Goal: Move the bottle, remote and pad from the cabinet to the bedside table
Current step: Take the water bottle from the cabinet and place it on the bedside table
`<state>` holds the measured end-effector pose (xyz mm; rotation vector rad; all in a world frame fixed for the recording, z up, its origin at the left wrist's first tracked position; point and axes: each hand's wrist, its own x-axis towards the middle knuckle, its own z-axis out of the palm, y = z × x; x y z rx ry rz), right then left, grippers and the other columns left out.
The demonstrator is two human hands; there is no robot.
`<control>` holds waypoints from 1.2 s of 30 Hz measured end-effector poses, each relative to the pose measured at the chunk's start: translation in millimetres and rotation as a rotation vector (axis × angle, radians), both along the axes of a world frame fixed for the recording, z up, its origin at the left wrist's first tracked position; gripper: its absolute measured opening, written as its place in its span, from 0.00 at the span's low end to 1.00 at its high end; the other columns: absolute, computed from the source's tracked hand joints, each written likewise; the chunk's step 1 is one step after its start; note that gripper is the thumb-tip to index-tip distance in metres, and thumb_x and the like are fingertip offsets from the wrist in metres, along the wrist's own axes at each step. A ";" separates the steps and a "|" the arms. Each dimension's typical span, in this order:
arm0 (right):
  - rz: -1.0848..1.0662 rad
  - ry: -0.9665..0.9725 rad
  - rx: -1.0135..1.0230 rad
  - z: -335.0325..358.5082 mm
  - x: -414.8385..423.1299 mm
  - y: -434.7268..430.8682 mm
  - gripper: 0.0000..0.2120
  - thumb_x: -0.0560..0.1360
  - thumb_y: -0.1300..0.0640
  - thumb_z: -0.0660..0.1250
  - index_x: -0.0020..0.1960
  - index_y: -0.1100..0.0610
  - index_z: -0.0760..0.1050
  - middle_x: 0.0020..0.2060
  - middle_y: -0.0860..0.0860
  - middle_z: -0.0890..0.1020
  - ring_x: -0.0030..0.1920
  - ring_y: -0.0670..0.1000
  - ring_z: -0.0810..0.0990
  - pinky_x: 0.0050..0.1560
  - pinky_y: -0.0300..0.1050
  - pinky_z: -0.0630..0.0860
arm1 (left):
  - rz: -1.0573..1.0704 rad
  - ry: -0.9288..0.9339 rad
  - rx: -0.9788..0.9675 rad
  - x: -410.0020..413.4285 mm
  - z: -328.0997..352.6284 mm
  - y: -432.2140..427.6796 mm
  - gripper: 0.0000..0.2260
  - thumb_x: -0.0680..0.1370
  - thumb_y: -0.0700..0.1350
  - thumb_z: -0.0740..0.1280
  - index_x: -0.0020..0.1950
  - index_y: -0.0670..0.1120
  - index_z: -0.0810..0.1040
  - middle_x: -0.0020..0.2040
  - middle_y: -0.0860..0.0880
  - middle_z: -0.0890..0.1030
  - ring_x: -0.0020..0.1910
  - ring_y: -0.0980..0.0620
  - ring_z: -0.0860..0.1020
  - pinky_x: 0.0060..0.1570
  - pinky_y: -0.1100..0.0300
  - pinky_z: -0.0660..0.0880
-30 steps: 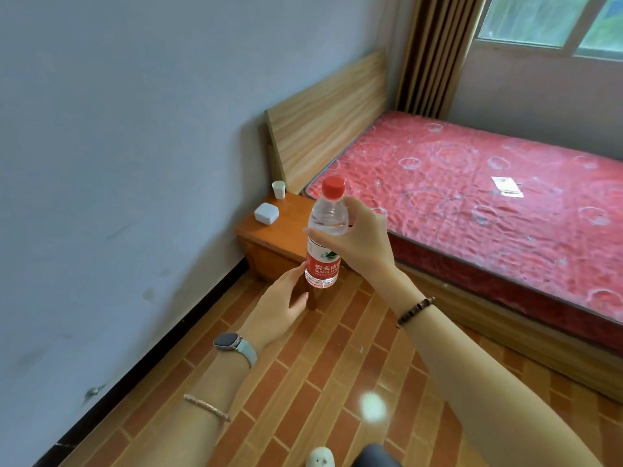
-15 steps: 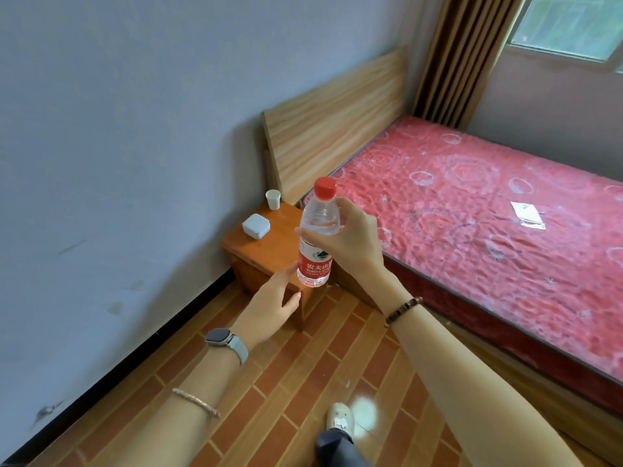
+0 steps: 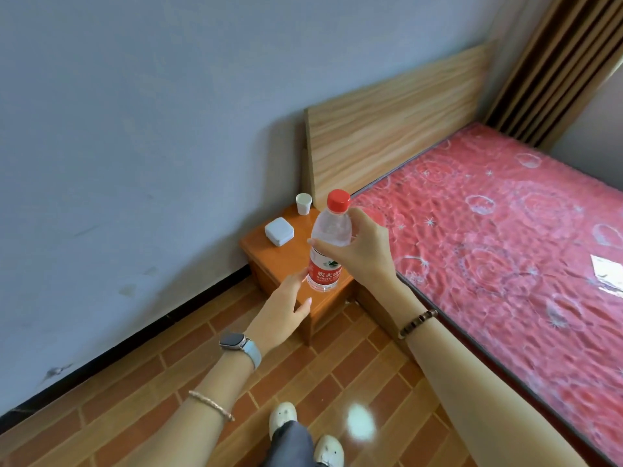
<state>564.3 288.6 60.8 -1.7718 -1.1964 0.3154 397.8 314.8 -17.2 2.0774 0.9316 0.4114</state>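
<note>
A clear water bottle (image 3: 327,247) with a red cap and red label is held upright in my right hand (image 3: 362,251), which grips its upper body from the right. The bottle hangs over the front part of the small orange-brown bedside table (image 3: 269,254). My left hand (image 3: 281,310) is stretched out below the bottle, fingers apart, its fingertips near the bottle's base and the table's front edge. No remote, pad or cabinet is in view.
On the bedside table stand a small white cup (image 3: 303,203) at the back and a white square box (image 3: 279,231) left of the bottle. A bed with a red mattress (image 3: 499,237) and wooden headboard (image 3: 387,129) lies right. A grey wall is left.
I have come closer to the bedside table, which now looks larger. The bottle and both hands keep the same grip and pose and now sit over the table's front.
</note>
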 end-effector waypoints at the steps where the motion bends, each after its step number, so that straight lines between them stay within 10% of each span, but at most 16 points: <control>1: 0.016 0.007 -0.008 -4.4 3.6 10.4 0.25 0.63 0.42 0.78 0.54 0.53 0.75 0.44 0.45 0.82 0.45 0.44 0.81 0.44 0.36 0.79 | 0.009 0.004 -0.005 2.8 -4.2 8.1 0.26 0.79 0.45 0.64 0.75 0.51 0.59 0.72 0.52 0.67 0.70 0.57 0.66 0.63 0.71 0.60; 7: 0.070 -0.013 -0.044 -29.3 18.9 76.8 0.26 0.63 0.43 0.78 0.57 0.53 0.75 0.46 0.46 0.82 0.45 0.44 0.82 0.45 0.35 0.79 | 0.045 0.040 -0.065 20.4 -26.8 66.6 0.25 0.79 0.44 0.64 0.74 0.50 0.60 0.71 0.53 0.68 0.69 0.58 0.66 0.50 0.87 0.57; 23: 0.118 0.022 -0.175 -77.9 95.4 249.7 0.31 0.61 0.39 0.75 0.58 0.52 0.72 0.46 0.47 0.81 0.46 0.49 0.81 0.46 0.50 0.81 | 0.005 0.108 -0.138 98.1 -48.3 253.3 0.21 0.79 0.42 0.62 0.72 0.47 0.64 0.65 0.46 0.74 0.62 0.49 0.74 0.64 0.54 0.71; 36: -0.034 0.164 -0.338 -194.8 179.5 323.5 0.24 0.60 0.48 0.79 0.50 0.50 0.70 0.39 0.41 0.76 0.39 0.43 0.77 0.36 0.38 0.73 | 0.036 0.050 -0.319 195.5 -141.0 319.4 0.24 0.80 0.42 0.61 0.75 0.52 0.58 0.70 0.56 0.68 0.66 0.64 0.64 0.55 0.80 0.58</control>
